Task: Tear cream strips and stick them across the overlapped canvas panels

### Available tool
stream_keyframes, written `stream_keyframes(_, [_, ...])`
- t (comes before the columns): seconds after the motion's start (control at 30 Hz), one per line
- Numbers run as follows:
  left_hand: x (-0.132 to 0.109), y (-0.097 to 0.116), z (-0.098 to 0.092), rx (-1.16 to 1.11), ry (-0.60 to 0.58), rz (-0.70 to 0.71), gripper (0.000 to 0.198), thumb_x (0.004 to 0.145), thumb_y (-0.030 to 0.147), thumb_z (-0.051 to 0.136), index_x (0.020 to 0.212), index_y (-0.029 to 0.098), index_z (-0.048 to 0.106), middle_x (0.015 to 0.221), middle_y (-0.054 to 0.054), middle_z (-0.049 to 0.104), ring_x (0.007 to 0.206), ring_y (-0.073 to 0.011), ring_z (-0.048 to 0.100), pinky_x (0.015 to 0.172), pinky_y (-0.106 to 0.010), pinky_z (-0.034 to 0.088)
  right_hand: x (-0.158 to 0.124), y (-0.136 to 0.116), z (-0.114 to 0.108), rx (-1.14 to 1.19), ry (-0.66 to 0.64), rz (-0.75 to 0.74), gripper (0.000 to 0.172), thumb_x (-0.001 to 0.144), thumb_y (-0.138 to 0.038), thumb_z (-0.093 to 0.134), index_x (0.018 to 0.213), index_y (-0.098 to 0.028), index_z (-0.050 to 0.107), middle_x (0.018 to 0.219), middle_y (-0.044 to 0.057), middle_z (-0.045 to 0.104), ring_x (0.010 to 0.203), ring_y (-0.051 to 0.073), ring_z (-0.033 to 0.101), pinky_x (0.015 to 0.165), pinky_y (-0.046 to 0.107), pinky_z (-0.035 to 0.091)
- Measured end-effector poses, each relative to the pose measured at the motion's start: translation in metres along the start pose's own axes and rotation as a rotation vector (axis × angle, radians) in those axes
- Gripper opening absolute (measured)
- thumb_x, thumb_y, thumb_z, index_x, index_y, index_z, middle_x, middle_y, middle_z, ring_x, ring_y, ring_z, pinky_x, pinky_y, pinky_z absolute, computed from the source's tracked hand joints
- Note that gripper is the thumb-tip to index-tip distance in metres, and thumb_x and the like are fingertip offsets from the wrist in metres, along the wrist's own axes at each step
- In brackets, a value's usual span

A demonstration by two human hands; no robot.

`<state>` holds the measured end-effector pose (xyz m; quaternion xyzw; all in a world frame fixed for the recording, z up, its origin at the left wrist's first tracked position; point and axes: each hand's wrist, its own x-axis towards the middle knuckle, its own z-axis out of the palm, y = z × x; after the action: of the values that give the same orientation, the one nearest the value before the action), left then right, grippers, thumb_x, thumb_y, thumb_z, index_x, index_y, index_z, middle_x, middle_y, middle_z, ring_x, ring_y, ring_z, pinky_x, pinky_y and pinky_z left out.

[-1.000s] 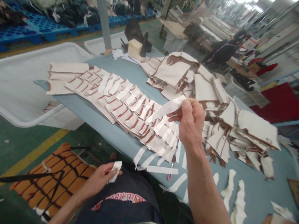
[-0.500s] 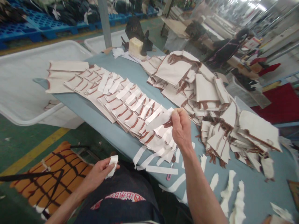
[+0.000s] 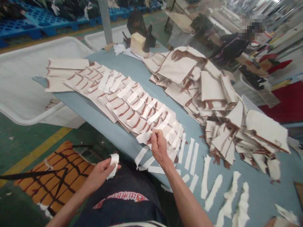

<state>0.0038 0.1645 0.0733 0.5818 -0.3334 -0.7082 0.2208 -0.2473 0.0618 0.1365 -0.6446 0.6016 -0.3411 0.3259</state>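
Observation:
My right hand (image 3: 159, 146) pinches one end of a white strip (image 3: 143, 138) over the near edge of the overlapping rows of cream fabric pieces with brown edging (image 3: 125, 116). Several more white strips (image 3: 126, 89) lie slantwise across these rows. My left hand (image 3: 103, 171), low in front of my dark apron (image 3: 127, 186), is closed on a folded white strip (image 3: 114, 161). Loose strips (image 3: 157, 170) rest on the table beside my right forearm. What lies under my right palm is hidden.
A large heap of cream pieces with brown edging (image 3: 213, 85) covers the table's far side. Crumpled white strips (image 3: 232, 195) lie at the near right. A white bin (image 3: 42, 116) stands left, above an orange cushioned seat (image 3: 54, 176). A person (image 3: 233, 47) is in the background.
My right hand has moved left and toward me with its strip, from above the rows to their near edge. My left hand has hardly moved.

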Motion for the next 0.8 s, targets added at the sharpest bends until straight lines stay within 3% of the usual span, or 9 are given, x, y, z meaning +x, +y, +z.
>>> stream_keyframes(0.4, [0.001, 0.001, 0.002, -0.059, 0.062, -0.048, 0.070, 0.067, 0.069, 0.071, 0.100, 0.007, 0.071, 0.079, -0.009, 0.073, 0.063, -0.0173, 0.055, 0.060, -0.027, 0.037, -0.052, 0.050, 0.061, -0.281, -0.221, 0.007, 0.029, 0.104, -0.038, 0.037, 0.099, -0.020, 0.059, 0.084, 0.006, 0.070, 0.076, 0.021, 0.067, 0.073, 0.031, 0.045])
stream_keyframes(0.5, [0.001, -0.001, 0.002, -0.087, 0.072, -0.055, 0.070, 0.067, 0.069, 0.072, 0.102, 0.008, 0.071, 0.081, -0.009, 0.074, 0.063, -0.0173, 0.057, 0.061, -0.027, 0.038, -0.059, 0.055, 0.078, -0.351, -0.280, -0.008, 0.029, 0.105, -0.032, 0.037, 0.102, -0.019, 0.062, 0.091, 0.009, 0.072, 0.083, 0.024, 0.068, 0.074, 0.032, 0.045])
stream_keyframes(0.6, [0.000, -0.001, 0.001, -0.115, 0.078, -0.051, 0.071, 0.068, 0.070, 0.073, 0.103, 0.008, 0.070, 0.084, -0.010, 0.075, 0.065, -0.0180, 0.059, 0.062, -0.028, 0.040, -0.064, 0.053, 0.091, -0.397, -0.318, -0.016, 0.025, 0.101, -0.037, 0.051, 0.109, -0.018, 0.065, 0.100, 0.012, 0.073, 0.093, 0.028, 0.068, 0.078, 0.034, 0.047])
stream_keyframes(0.7, [-0.001, -0.002, 0.000, -0.148, 0.084, -0.041, 0.075, 0.069, 0.072, 0.073, 0.108, 0.008, 0.068, 0.090, -0.012, 0.077, 0.074, -0.0208, 0.064, 0.067, -0.029, 0.045, -0.069, 0.044, 0.091, -0.396, -0.352, -0.042, 0.027, 0.095, -0.039, 0.063, 0.113, -0.019, 0.066, 0.107, 0.011, 0.073, 0.102, 0.029, 0.067, 0.085, 0.036, 0.050])
stream_keyframes(0.8, [-0.003, 0.002, 0.000, -0.226, 0.096, -0.031, 0.079, 0.068, 0.072, 0.077, 0.115, 0.009, 0.066, 0.100, -0.015, 0.078, 0.085, -0.0246, 0.069, 0.073, -0.031, 0.050, -0.073, 0.034, 0.078, -0.345, -0.361, -0.076, 0.024, 0.099, -0.030, 0.055, 0.119, -0.020, 0.065, 0.114, 0.009, 0.072, 0.108, 0.025, 0.066, 0.094, 0.035, 0.050])
